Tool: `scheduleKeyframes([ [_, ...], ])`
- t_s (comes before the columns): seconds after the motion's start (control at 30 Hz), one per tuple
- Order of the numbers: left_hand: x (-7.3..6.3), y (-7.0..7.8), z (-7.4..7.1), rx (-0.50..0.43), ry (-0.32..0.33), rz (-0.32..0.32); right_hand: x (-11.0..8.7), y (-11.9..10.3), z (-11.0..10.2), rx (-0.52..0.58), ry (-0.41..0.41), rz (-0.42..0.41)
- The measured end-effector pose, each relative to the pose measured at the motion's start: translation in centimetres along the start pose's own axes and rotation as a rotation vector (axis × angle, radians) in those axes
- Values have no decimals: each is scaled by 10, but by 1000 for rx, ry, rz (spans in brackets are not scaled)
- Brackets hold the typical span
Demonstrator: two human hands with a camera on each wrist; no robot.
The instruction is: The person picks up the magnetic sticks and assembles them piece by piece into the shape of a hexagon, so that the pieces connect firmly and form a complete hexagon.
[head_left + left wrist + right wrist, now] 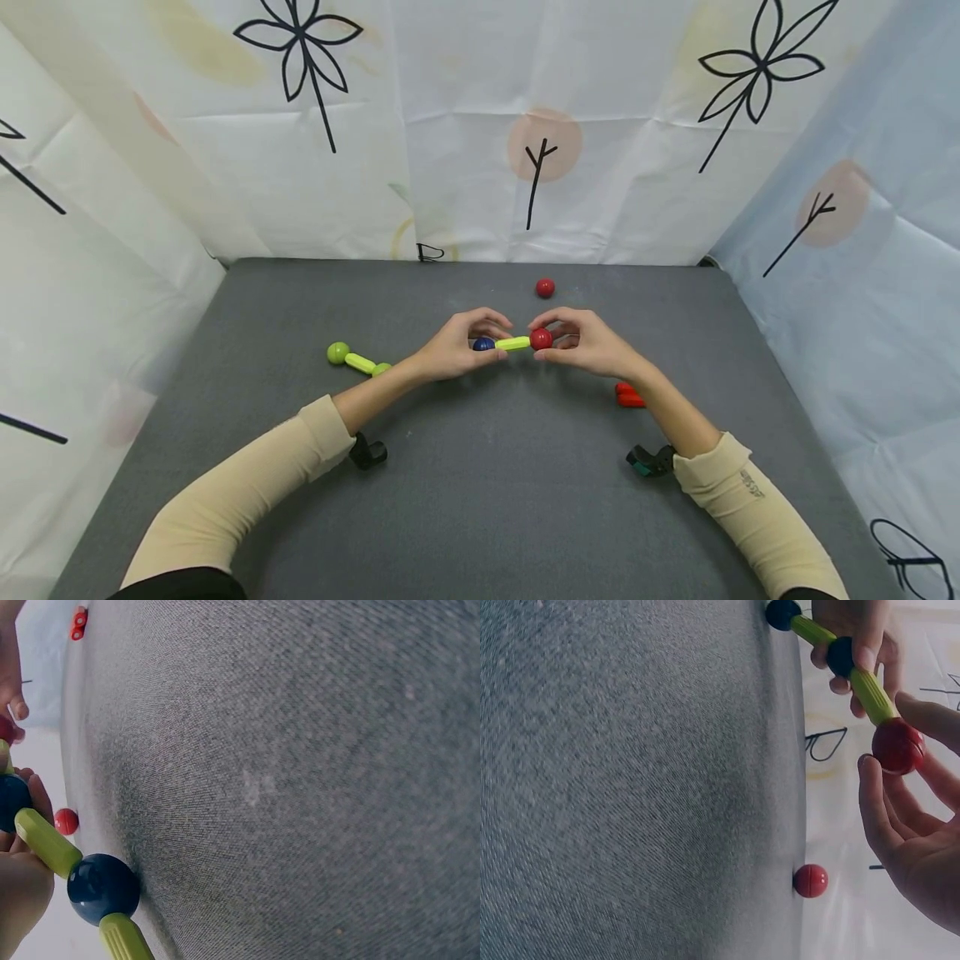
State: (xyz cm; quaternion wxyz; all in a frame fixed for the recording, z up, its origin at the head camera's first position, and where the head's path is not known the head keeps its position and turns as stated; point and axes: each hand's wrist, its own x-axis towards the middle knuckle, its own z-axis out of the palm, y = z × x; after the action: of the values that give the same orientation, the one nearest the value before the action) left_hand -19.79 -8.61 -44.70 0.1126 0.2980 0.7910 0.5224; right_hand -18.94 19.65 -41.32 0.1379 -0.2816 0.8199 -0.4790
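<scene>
My left hand point(468, 342) grips a blue ball point(483, 344), with its thumb along a yellow-green rod point(513, 343) that joins it to a red ball point(541, 338). The fingers and thumb of my right hand point(588, 342) curl round that red ball; firm contact is hard to tell. In the right wrist view, another yellow-green rod point(814, 630) runs from the held blue ball to a second blue ball point(784, 613). The left wrist view shows one more yellow-green rod point(124, 937) beyond the second blue ball. From the head, my left hand and forearm hide this stretch.
A loose red ball point(545, 287) lies toward the back of the grey table point(495, 500). Left of my left forearm are a green ball point(337, 353), a yellow-green rod point(360, 363) and another green ball point(381, 368). Red rods point(630, 396) lie beside my right forearm.
</scene>
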Motion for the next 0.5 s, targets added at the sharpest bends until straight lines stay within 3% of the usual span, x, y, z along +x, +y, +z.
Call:
scheduleKeyframes([
  [0.33, 0, -6, -2, -23, -20, -23, 8, 4, 10, -76, 25, -20],
  [0.5, -6, -8, -14, -30, -49, -54, 9, 7, 12, -86, 28, -3],
])
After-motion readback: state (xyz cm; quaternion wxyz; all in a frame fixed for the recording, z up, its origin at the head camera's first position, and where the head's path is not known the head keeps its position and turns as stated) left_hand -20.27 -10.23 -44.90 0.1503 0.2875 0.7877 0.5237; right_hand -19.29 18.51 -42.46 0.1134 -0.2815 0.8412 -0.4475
